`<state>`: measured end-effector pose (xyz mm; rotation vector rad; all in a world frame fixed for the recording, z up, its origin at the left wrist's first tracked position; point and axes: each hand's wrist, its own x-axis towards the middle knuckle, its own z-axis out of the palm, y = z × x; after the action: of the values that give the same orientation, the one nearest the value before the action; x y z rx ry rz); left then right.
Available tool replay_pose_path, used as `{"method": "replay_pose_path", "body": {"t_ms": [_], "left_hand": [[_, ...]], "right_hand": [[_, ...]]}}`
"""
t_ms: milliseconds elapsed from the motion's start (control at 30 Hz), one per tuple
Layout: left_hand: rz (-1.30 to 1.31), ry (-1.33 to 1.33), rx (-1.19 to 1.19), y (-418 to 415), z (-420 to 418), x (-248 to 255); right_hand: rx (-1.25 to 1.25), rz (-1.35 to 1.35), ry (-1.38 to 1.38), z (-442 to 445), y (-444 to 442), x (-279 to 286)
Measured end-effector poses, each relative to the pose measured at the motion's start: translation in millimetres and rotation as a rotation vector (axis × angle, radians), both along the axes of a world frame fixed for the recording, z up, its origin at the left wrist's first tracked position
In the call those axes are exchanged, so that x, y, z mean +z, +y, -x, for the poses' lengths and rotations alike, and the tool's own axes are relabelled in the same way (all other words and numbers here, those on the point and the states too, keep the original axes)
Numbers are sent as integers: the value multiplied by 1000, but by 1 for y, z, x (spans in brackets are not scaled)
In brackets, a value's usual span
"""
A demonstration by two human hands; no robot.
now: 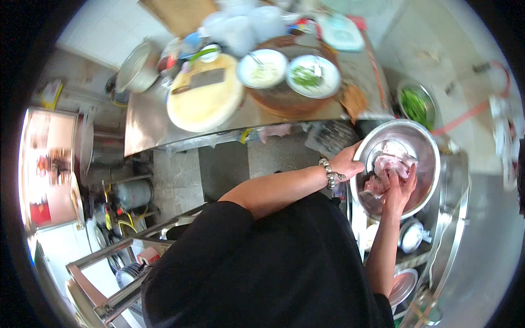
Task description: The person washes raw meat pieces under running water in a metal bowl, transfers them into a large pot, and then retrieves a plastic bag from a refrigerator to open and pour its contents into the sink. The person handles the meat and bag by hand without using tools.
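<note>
A large stainless steel bowl (426, 192) is at the right, tilted towards me. Its left rim is gripped by my left hand (348, 163), thumb over the edge; a beaded metal bracelet circles that wrist. Pieces of raw meat (389, 162), pink with pale patches, lie in the bowl. My right hand (398, 192) reaches inside with its fingers curled onto the meat, hiding part of it. What supports the bowl from below is hidden.
Ahead, a steel worktable (143, 119) carries a round cutting board (205, 106) with a cleaver (207, 78), plus two bowls of chopped greens (262, 76) (307, 78). Behind the steel bowl sits a basin of green vegetables (415, 106). A metal rack (119, 250) stands lower left.
</note>
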<state>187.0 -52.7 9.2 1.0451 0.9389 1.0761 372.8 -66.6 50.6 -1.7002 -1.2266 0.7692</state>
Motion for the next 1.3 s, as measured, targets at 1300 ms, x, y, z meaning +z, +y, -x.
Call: {"method": "replay_pose_path", "body": {"t_ms": [1300], "left_hand": [[335,-297,1825,-453,819,23]], "right_hand": [[2552,-690,-776,1106,-215,35]]}}
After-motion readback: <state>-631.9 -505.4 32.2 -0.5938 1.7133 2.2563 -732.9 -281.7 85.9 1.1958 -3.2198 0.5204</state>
